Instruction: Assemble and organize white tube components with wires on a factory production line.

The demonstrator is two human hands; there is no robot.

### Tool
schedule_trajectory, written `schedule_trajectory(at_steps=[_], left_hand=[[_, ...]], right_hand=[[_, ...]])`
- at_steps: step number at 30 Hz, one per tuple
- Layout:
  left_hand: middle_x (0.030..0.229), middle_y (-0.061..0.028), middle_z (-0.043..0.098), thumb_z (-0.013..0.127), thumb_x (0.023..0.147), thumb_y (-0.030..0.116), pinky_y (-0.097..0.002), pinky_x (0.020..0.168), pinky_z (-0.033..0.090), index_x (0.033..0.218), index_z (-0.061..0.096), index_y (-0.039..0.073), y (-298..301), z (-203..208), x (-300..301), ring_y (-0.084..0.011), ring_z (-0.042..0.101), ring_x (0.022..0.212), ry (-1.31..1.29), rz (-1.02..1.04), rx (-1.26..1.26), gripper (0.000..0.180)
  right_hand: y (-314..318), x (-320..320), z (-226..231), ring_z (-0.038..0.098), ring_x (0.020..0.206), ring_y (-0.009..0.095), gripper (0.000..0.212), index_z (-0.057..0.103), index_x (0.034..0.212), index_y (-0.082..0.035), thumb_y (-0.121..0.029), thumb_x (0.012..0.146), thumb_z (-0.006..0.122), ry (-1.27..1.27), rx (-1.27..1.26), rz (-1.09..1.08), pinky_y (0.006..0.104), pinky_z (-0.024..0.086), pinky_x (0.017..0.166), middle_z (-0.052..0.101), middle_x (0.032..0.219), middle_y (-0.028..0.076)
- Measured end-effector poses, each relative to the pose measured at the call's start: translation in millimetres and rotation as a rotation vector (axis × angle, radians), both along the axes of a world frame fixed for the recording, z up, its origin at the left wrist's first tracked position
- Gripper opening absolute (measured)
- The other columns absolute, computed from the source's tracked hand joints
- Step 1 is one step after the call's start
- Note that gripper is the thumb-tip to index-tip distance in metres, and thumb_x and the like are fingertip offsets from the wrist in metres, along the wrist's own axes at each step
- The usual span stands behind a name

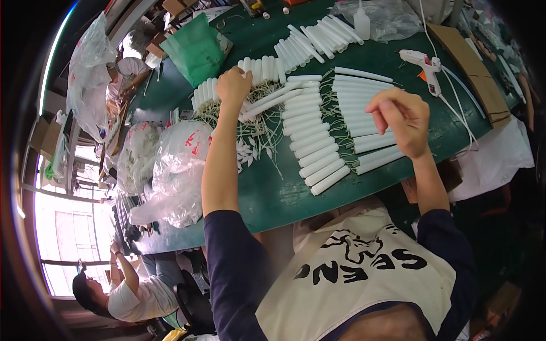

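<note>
Clear plastic bags (182, 153) crowd the left end of the green counter (264, 199), leaving the left forearm a tight passage beside them; green surface shows along the near edge, curving below the tubes. The left hand (234, 88) reaches far out, arm nearly straight, its fingers bent down over a row of white tubes (264, 69); the fingertips are hidden, so I cannot tell whether they pinch one. Below that row lie tangled pale wires (261, 128), with loose long tubes (273, 101) slanting across them. In the middle, a column of plain white tubes (310, 131) lies side by side, thin wires running to a second column (361, 102) on its right. Over that column the right hand (402, 122) is raised, fingers curled inward; whether the tips meet, I cannot tell. Farther right, green surface separates it from a white glue gun (424, 68) and cardboard (472, 74) along the counter's edge.
</note>
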State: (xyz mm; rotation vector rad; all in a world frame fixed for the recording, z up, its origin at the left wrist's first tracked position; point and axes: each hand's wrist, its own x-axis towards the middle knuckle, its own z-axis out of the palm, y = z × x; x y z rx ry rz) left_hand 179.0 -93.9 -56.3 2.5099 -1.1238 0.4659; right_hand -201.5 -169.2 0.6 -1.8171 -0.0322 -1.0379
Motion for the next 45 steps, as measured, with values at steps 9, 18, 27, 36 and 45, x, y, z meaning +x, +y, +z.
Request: schedule_trajectory(at_steps=[9,18,27,36,45], left_hand=[[0.099,-0.0165,0.068,0.068,0.070,0.042,-0.0422,0.078,0.052,0.099,0.066,0.004,-30,24,-22,-0.0329,0.065,0.095,0.067,0.199,0.291,0.048],[0.098,-0.0220,0.066,0.059,0.074,0.044,-0.0435,0.082,0.050,0.097,0.067,0.001,-19,28,-1,-0.0382,0.063,0.095,0.148,0.180,0.162,0.049],[0.088,-0.0216,0.064,0.049,0.087,0.043,-0.0432,0.077,0.047,0.099,0.057,-0.002,18,127,-4,-0.0374,0.062,0.083,-0.029,0.070,-0.474,0.047],[0.075,-0.0123,0.062,0.054,0.089,0.028,-0.0350,0.066,0.045,0.092,0.054,-0.006,52,189,-60,-0.0240,0.060,0.068,-0.388,-0.165,-1.009,0.035],[0.096,-0.0149,0.068,0.055,0.093,0.021,-0.0277,0.074,0.051,0.112,0.056,-0.002,53,136,-172,-0.0165,0.065,0.084,1.012,-0.882,-0.638,0.029]], right_hand=[[-9,0,-16,0.047,0.049,0.006,0.018,0.063,0.080,0.003,-0.002,0.089,0.048,0.048,0.039,-0.031,0.0203,0.038,0.047,0.054,0.057,0.003],[0,4,-23,0.048,0.050,0.006,0.018,0.064,0.081,0.002,-0.005,0.089,0.050,0.078,0.083,0.003,0.0206,0.039,0.047,0.054,0.057,0.001],[3,6,-28,0.046,0.049,0.005,0.019,0.064,0.080,0.002,-0.006,0.091,0.049,0.110,0.142,0.016,0.0204,0.038,0.047,0.052,0.057,0.000],[10,14,-26,0.051,0.057,0.007,0.015,0.064,0.083,0.000,-0.007,0.089,0.053,0.166,0.110,0.027,0.0207,0.040,0.051,0.058,0.066,0.002],[18,42,-11,0.062,0.087,0.010,0.049,0.048,0.126,-0.004,-0.010,0.081,0.067,-0.175,-0.139,-0.217,0.0257,0.048,0.077,0.066,0.092,0.006]])
